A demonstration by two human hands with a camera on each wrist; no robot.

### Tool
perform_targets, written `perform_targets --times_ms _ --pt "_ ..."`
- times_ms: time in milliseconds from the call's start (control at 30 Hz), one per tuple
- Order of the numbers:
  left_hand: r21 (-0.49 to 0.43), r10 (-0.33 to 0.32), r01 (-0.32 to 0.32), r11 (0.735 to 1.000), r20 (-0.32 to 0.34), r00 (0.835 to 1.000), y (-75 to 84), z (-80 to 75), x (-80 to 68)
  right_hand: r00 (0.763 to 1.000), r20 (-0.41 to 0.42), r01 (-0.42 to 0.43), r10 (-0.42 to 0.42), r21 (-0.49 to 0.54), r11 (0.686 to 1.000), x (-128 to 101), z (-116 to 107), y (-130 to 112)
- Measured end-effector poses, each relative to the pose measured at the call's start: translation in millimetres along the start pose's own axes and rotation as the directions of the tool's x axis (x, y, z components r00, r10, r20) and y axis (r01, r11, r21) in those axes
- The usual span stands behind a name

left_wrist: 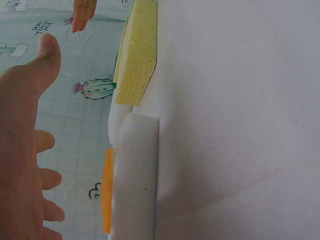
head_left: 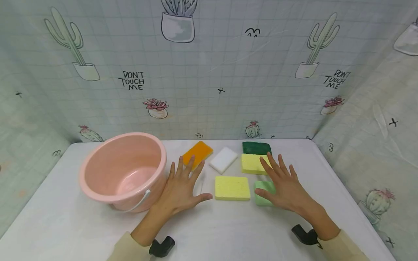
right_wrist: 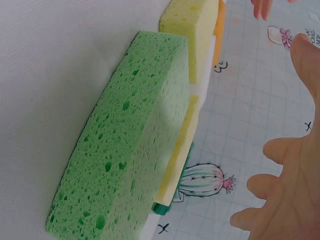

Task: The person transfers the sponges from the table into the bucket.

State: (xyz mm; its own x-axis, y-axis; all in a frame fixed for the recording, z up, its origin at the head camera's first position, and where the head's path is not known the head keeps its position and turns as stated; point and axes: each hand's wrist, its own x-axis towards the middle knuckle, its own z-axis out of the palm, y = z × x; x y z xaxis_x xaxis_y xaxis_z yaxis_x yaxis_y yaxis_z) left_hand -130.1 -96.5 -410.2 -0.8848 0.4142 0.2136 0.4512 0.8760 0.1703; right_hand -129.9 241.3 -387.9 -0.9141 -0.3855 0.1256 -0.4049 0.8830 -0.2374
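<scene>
Left hand [head_left: 180, 191] and right hand [head_left: 287, 188] spread empty, right of the bucket [head_left: 119, 156]. I'd worry a careless leftward sweep could knock it.

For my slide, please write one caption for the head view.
Left hand and right hand, fingers spread, above a white table with a pink bucket and sponges.

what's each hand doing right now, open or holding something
Left hand: open, holding nothing.
Right hand: open, holding nothing.
</scene>
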Motion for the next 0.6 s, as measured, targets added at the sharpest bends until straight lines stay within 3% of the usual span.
perform_targets --times_ms 267,600 --pt "-0.016 -0.003 0.004 1.000 0.006 1.000 2.3 -3.7 -2.5 1.000 -0.011 0.006 -0.006 0.008 1.000 -1 1 -1" --pt "-0.027 0.052 -0.053 0.998 -0.005 0.999 15.8 -15.4 -9.1 0.999 -0.037 0.030 -0.028 0.044 0.999 -1 -3 -9"
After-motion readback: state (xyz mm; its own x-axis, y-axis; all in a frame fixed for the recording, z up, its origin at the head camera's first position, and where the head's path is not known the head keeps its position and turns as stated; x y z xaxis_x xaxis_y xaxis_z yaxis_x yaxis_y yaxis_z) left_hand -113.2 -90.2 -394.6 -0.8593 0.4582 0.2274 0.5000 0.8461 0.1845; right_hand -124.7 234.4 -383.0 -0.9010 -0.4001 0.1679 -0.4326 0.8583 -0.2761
